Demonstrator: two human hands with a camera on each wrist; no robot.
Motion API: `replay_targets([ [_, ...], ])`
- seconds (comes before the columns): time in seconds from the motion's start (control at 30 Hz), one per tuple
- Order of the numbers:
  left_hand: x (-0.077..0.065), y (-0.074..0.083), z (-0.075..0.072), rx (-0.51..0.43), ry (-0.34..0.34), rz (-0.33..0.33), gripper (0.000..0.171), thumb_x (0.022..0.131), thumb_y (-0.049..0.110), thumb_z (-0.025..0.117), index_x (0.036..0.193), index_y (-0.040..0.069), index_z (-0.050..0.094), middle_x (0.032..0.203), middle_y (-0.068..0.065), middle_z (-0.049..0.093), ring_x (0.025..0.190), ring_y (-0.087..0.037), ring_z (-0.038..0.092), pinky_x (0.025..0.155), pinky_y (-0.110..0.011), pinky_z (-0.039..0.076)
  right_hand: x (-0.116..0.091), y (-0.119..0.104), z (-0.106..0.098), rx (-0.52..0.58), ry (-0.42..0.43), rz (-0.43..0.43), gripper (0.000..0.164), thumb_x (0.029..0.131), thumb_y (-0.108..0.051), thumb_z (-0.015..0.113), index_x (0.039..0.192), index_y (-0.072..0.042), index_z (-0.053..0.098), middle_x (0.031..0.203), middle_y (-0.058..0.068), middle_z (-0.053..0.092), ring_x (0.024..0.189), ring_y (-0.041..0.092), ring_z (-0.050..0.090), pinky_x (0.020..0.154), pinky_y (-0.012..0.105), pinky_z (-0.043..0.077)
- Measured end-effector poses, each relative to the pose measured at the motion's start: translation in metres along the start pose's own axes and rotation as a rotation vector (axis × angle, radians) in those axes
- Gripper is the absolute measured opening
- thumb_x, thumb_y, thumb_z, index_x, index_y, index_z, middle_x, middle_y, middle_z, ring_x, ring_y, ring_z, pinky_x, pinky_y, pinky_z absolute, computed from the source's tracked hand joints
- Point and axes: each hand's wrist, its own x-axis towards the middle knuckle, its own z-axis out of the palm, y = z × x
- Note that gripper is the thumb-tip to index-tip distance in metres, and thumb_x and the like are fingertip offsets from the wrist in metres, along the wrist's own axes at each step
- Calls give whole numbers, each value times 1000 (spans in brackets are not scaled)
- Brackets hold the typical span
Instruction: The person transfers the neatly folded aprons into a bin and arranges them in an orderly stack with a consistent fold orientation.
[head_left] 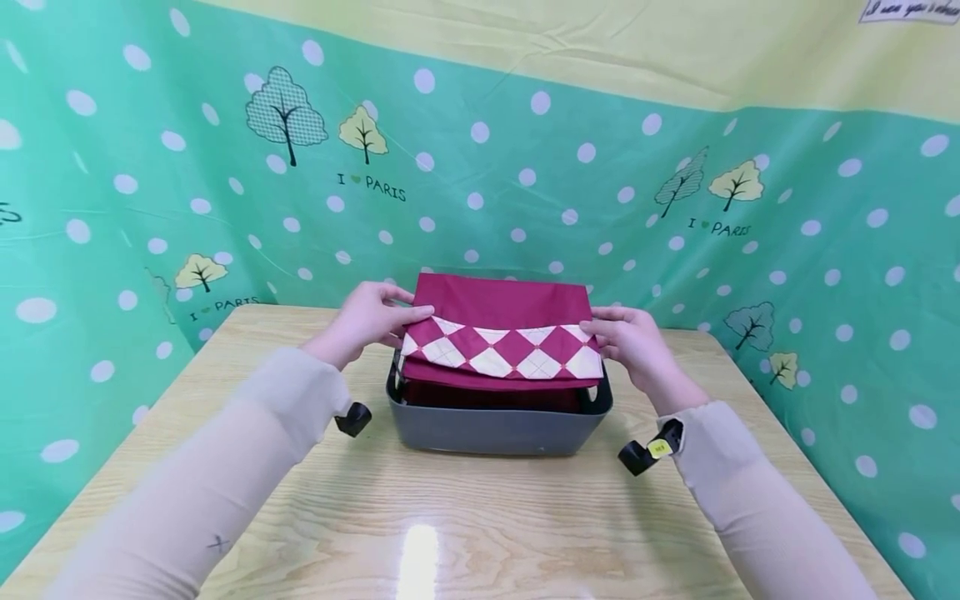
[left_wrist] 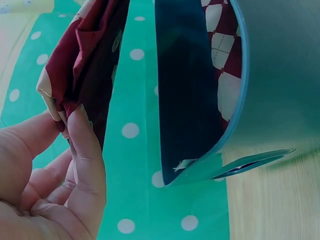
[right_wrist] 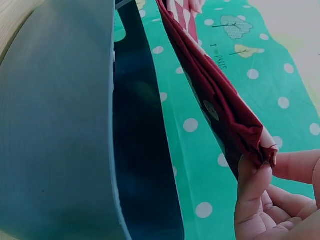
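A folded maroon cloth (head_left: 501,302) with a white-and-maroon diamond band is held up above a dark grey plastic basket (head_left: 491,432). My left hand (head_left: 367,318) pinches its left edge between thumb and fingers; the left wrist view shows the folded layers of the cloth (left_wrist: 85,55) in that grip. At the opposite edge, my right hand (head_left: 633,343) pinches the cloth (right_wrist: 225,100) the same way. More maroon diamond-patterned fabric (left_wrist: 227,65) lies inside the basket. Most of the basket's inside is hidden behind the raised cloth in the head view.
The basket stands on a light wooden table (head_left: 337,517), toward its far edge. Behind and beside the table hangs a green curtain (head_left: 480,200) with white dots and printed trees. Black wrist cameras (head_left: 354,419) hang below both sleeves, near the basket's sides.
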Motion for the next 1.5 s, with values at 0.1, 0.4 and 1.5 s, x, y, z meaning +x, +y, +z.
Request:
replay_targets([
  [0.1,1,-1,2,-5,-2,-12,60,91,30,73,137,-2,53,108,-16,63,62,-10,66,66,-28,61,1,1,0,-6,1,7,57,95,-14,63,144,7,42,83,-8,60,65,4,56,63,15,51],
  [0.4,4,-4,4,-6,-1,-13,61,91,29,73,138,-2,53,100,-14,65,60,-9,64,65,-27,61,4,3,0,-30,15,24,58,95,-18,64,145,5,43,86,-7,61,66,4,57,66,15,52],
  [1.5,6,-26,11,-13,-18,-44,49,93,30,70,125,-6,62,116,-22,62,83,-26,68,68,-31,62,5,27,9,-249,48,-58,40,98,-10,56,134,9,55,106,15,64,64,9,54,58,19,51],
])
